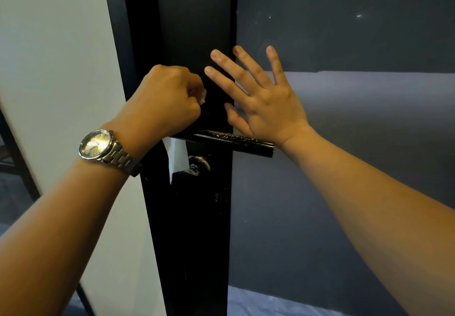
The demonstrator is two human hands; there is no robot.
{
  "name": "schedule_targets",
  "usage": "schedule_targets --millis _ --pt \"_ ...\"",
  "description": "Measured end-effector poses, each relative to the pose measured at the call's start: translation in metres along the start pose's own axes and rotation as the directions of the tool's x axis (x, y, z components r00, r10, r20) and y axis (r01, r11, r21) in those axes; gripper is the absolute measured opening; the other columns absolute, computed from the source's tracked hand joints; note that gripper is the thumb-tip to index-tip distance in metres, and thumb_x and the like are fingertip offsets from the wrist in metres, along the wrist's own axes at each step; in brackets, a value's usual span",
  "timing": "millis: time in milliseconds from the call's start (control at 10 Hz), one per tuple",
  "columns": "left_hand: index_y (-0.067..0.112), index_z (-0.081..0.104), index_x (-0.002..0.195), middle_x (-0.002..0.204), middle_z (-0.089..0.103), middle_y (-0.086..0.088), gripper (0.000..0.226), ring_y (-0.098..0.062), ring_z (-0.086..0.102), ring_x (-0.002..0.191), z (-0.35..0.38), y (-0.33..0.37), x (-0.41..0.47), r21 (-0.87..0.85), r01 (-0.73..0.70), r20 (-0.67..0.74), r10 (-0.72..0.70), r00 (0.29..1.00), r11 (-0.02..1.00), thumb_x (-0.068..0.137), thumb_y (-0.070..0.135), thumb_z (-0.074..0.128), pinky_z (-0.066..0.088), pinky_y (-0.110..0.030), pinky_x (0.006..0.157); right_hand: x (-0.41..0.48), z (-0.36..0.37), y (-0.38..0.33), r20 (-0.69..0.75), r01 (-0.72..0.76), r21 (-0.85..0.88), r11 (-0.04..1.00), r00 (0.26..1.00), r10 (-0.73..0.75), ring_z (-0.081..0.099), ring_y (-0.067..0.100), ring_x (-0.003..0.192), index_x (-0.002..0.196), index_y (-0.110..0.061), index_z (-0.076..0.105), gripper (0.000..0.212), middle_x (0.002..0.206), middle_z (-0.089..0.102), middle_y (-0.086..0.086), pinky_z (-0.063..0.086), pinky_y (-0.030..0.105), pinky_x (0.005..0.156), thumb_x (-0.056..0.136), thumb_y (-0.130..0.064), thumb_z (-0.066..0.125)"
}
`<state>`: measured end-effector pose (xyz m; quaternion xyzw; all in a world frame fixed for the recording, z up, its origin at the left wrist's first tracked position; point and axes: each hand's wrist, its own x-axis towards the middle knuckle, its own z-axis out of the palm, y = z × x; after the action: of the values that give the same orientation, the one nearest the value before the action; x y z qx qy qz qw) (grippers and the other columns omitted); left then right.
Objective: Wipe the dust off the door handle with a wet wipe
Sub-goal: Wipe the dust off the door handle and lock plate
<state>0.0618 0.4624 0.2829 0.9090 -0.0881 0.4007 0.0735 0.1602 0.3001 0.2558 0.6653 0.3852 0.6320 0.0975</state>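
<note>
Door handle (236, 143) has my left hand (162, 101) balled tight around the wet wipe (175, 158) at its base, right hand (261, 96) just above it, fingers spread wide

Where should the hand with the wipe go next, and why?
Probably slide the left hand, gripping the wet wipe, rightward along the door handle: pale dusty streaks show on its top, and the wipe sits at its inner end only.
</note>
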Motion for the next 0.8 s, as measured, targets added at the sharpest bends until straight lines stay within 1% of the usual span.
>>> schedule_targets --millis 100,200,300,400,500,600,700,800 --pt "0.009 0.067 0.101 0.094 0.065 -0.007 0.023 -0.015 0.053 0.082 0.003 0.001 -0.003 -0.019 0.026 -0.038 -0.027 0.999 0.999 0.086 0.01 0.049 0.039 -0.022 0.073 -0.001 0.001 0.001 0.001 0.003 0.0 1.0 1.0 -0.003 0.037 0.029 0.137 0.143 -0.019 0.04 0.052 0.149 0.038 0.005 0.023 0.058 0.109 0.094 -0.036 0.041" --pt "0.01 0.067 0.103 0.095 0.066 -0.004 0.023 -0.014 0.056 0.081 0.006 -0.003 -0.01 -0.087 0.157 -0.124 -0.167 0.978 0.984 0.088 0.012 0.05 0.035 -0.012 0.066 -0.001 0.001 0.001 -0.011 -0.001 -0.003 1.0 1.0 0.001 0.037 0.028 0.136 0.143 -0.019 0.04 0.052 0.149 0.039 0.005 0.024 0.058 0.109 0.094 -0.035 0.041" --pt "0.009 0.066 0.105 0.092 0.058 0.003 0.023 -0.01 0.051 0.078 0.005 -0.008 -0.015 -0.146 0.249 -0.127 -0.268 0.955 0.957 0.089 0.011 0.049 0.029 -0.005 0.06 0.0 0.001 0.0 -0.007 -0.003 0.006 1.0 1.0 0.003 0.037 0.028 0.137 0.143 -0.019 0.04 0.052 0.149 0.039 0.005 0.024 0.058 0.109 0.094 -0.035 0.041" --pt "0.007 0.066 0.104 0.092 0.057 0.0 0.024 -0.011 0.048 0.079 0.003 -0.008 -0.013 -0.107 0.193 -0.094 -0.203 0.975 0.975 0.087 0.006 0.048 0.03 -0.008 0.062 0.0 0.001 0.0 -0.007 -0.003 0.009 1.0 1.0 0.003 0.037 0.028 0.137 0.143 -0.019 0.04 0.052 0.149 0.039 0.005 0.023 0.058 0.109 0.094 -0.035 0.04" --pt "0.004 0.066 0.099 0.095 0.06 -0.009 0.024 -0.014 0.047 0.082 0.0 -0.008 -0.009 -0.051 0.102 -0.052 -0.104 0.993 0.994 0.085 0.001 0.047 0.034 -0.016 0.071 0.0 0.001 0.0 -0.005 -0.004 0.011 1.0 1.0 0.005 0.037 0.029 0.137 0.143 -0.019 0.04 0.052 0.149 0.038 0.005 0.023 0.058 0.109 0.094 -0.035 0.04" --pt "0.008 0.066 0.1 0.092 0.06 -0.002 0.022 -0.01 0.048 0.078 0.003 -0.01 -0.012 -0.104 0.157 -0.078 -0.165 0.983 0.982 0.088 0.008 0.048 0.031 -0.005 0.06 0.0 0.001 0.001 -0.006 -0.003 -0.004 1.0 1.0 0.003 0.038 0.029 0.136 0.143 -0.019 0.041 0.051 0.148 0.039 0.005 0.024 0.058 0.109 0.094 -0.035 0.039" --pt "0.008 0.065 0.099 0.087 0.059 -0.002 0.021 -0.007 0.048 0.063 0.007 -0.013 -0.017 -0.183 0.314 -0.086 -0.334 0.939 0.931 0.091 0.014 0.047 0.03 -0.007 0.054 0.0 0.001 0.001 -0.007 -0.001 -0.007 1.0 1.0 0.001 0.038 0.028 0.136 0.143 -0.019 0.041 0.051 0.148 0.039 0.005 0.024 0.058 0.109 0.094 -0.035 0.039" --pt "0.003 0.065 0.1 0.083 0.057 -0.005 0.023 -0.011 0.048 0.062 0.008 -0.012 -0.016 -0.159 0.336 -0.079 -0.352 0.933 0.928 0.091 0.012 0.045 0.03 -0.01 0.053 0.0 0.002 0.0 -0.011 0.003 -0.013 1.0 1.0 -0.003 0.038 0.028 0.136 0.143 -0.019 0.041 0.052 0.148 0.04 0.005 0.024 0.057 0.109 0.094 -0.035 0.04"
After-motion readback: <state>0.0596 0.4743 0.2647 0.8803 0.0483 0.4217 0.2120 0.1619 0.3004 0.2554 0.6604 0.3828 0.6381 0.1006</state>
